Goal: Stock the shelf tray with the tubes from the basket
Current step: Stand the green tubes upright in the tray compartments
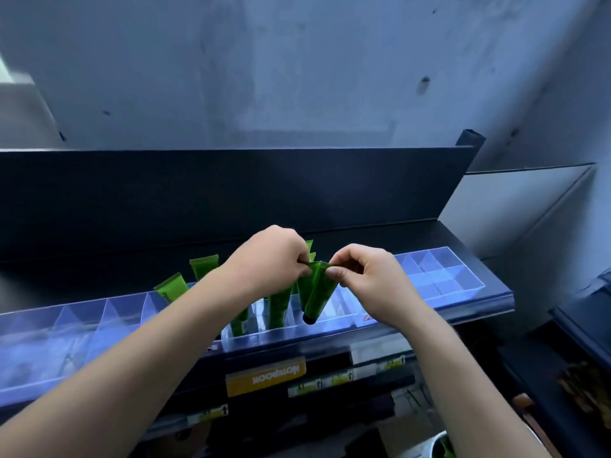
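Held tube: a translucent green plastic tube (318, 290) with a black cap is hanging cap-down, its flat crimped end uppermost in the grip.
Right hand: the right hand (362, 276) is pinching that crimped end between thumb and forefinger.
Left hand: the left hand (272, 256) is pinching the same end from the opposite side, and seems to be gripping more green tubes behind it.
Long axis: running almost straight down from the grip, the cap leaning slightly toward the left hand's side.
Tray: the clear plastic divided shelf tray (463, 287) is lying directly beneath the grip; the cap is hovering at an open compartment.
Stocked tubes: other green tubes (277, 309) are standing below the left hand.
Nearer hand: both are meeting at the crimp; a straight downward lowering looks enough.
Basket: not plainly showing.
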